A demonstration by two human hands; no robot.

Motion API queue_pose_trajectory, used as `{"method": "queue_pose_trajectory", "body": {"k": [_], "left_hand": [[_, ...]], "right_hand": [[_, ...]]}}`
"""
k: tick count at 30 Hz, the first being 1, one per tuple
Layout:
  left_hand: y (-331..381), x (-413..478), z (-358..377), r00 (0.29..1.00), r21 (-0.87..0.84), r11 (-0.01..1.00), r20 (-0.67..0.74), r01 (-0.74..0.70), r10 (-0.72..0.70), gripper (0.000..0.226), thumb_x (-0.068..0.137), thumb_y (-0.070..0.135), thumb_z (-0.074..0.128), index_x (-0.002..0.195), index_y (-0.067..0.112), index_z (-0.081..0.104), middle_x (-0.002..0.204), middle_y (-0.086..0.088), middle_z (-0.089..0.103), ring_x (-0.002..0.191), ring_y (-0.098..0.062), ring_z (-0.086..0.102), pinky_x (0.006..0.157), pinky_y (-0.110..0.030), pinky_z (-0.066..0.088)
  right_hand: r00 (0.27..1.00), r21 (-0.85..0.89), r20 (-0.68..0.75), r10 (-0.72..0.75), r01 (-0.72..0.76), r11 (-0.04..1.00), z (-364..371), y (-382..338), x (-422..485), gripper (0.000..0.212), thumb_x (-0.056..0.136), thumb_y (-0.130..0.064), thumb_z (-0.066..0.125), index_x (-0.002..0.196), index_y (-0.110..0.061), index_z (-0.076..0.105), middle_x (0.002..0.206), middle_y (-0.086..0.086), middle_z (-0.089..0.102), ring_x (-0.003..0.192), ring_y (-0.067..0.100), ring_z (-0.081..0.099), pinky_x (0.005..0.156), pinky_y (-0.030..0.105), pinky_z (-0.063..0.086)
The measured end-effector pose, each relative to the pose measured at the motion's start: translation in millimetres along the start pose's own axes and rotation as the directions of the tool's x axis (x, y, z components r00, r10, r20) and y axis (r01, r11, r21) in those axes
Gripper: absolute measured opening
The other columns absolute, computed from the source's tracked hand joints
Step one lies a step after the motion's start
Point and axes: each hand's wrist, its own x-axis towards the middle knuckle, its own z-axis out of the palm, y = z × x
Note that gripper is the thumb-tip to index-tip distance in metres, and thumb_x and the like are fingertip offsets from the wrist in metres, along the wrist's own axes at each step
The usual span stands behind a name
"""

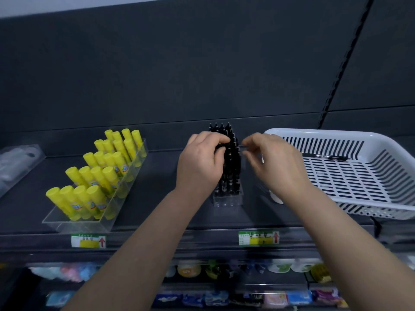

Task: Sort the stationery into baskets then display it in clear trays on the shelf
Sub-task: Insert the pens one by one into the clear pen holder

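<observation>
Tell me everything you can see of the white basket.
The white basket is plastic by its look, rectangular with rounded corners, slotted walls and a gridded floor. It sits open side up on the dark shelf, at the right. Dark pens lie inside near its back wall. The right hand hides its left corner.

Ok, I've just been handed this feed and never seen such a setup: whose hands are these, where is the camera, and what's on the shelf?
No machine here: a person works with bare hands, and the single picture comes from a camera on their head, looking forward and down. On the dark shelf stand yellow glue sticks in a long clear tray, black pens in a small clear tray, and a white basket on the right with a pen inside. The left hand curls its fingers round the pen tops; the right hand is beside them, fingers bent, and whether it pinches a pen I cannot tell.
</observation>
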Motion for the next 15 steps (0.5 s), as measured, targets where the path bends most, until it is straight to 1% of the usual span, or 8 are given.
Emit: {"method": "queue_pose_trajectory", "body": {"k": [2,4,7,9,11,12,13,15], "left_hand": [[13,8,10,0.999,0.024,1.0,0.034,-0.016,0.015,0.019,0.087,0.009,0.059,0.103,0.015,0.068,0.1,0.006,0.065,0.096,-0.017,0.055,0.078,-0.026,0.046],[29,17,24,0.996,0.026,1.0,0.087,-0.017,0.015,0.02,0.087,0.009,0.06,0.103,0.017,0.068,0.102,0.007,0.065,0.099,-0.016,0.054,0.08,-0.028,0.046],[55,30,51,0.982,0.022,1.0,0.187,-0.021,0.016,0.02,0.089,0.011,0.059,0.105,0.019,0.068,0.102,0.008,0.065,0.101,-0.014,0.051,0.083,-0.026,0.044],[72,39,72,0.958,0.029,0.999,0.288,-0.022,0.013,0.02,0.09,0.014,0.059,0.107,0.021,0.067,0.099,0.012,0.062,0.102,-0.012,0.049,0.083,-0.026,0.043],[89,47,95,0.906,0.045,0.999,0.424,-0.029,0.007,0.02,0.091,0.019,0.058,0.109,0.023,0.066,0.102,0.013,0.063,0.105,-0.011,0.05,0.086,-0.026,0.042],[97,51,108,0.867,0.051,0.998,0.498,-0.025,-0.004,0.019,0.091,0.02,0.059,0.108,0.024,0.067,0.105,0.012,0.064,0.106,-0.011,0.052,0.088,-0.027,0.043],[104,53,117,0.825,0.051,0.999,0.565,-0.012,-0.019,0.018,0.09,0.021,0.06,0.105,0.025,0.068,0.105,0.012,0.066,0.105,-0.01,0.055,0.089,-0.028,0.045],[118,59,140,0.714,0.043,0.999,0.698,0.026,-0.048,0.012,0.087,0.021,0.065,0.097,0.023,0.071,0.095,0.012,0.067,0.097,-0.009,0.061,0.087,-0.031,0.05]], "right_hand": [[1.0,-0.11,0.023,-0.005,0.007,0.994,-7,21,-3,0.015,0.091,-0.024,0.056,0.103,-0.023,0.064,0.091,-0.003,0.066,0.093,0.024,0.058,0.064,0.033,0.043],[0.998,-0.183,0.053,0.029,-0.018,0.983,-14,47,-10,0.015,0.091,-0.02,0.055,0.101,-0.021,0.067,0.09,0.0,0.066,0.093,0.026,0.058,0.062,0.033,0.041],[0.991,-0.216,0.078,0.11,-0.091,0.972,-29,88,-21,0.015,0.089,-0.018,0.058,0.1,-0.022,0.068,0.093,-0.001,0.067,0.095,0.025,0.06,0.066,0.034,0.045],[0.984,-0.236,0.082,0.159,-0.136,0.962,-41,115,-26,0.015,0.089,-0.018,0.059,0.099,-0.023,0.069,0.095,-0.002,0.067,0.096,0.024,0.06,0.066,0.033,0.045],[0.973,-0.261,0.087,0.212,-0.183,0.948,-54,142,-31,0.017,0.09,-0.02,0.058,0.101,-0.025,0.069,0.098,-0.005,0.067,0.098,0.022,0.06,0.067,0.032,0.045],[0.968,-0.268,0.09,0.235,-0.204,0.942,-59,154,-33,0.018,0.09,-0.02,0.057,0.103,-0.025,0.068,0.1,-0.006,0.067,0.099,0.02,0.06,0.068,0.032,0.046],[0.964,-0.269,0.095,0.249,-0.216,0.939,-63,163,-34,0.018,0.09,-0.02,0.057,0.103,-0.026,0.068,0.101,-0.006,0.067,0.099,0.02,0.06,0.068,0.032,0.047],[0.955,-0.262,0.101,0.279,-0.245,0.933,-71,182,-39,0.019,0.089,-0.019,0.057,0.104,-0.026,0.068,0.102,-0.005,0.067,0.099,0.02,0.059,0.066,0.031,0.046]]}}
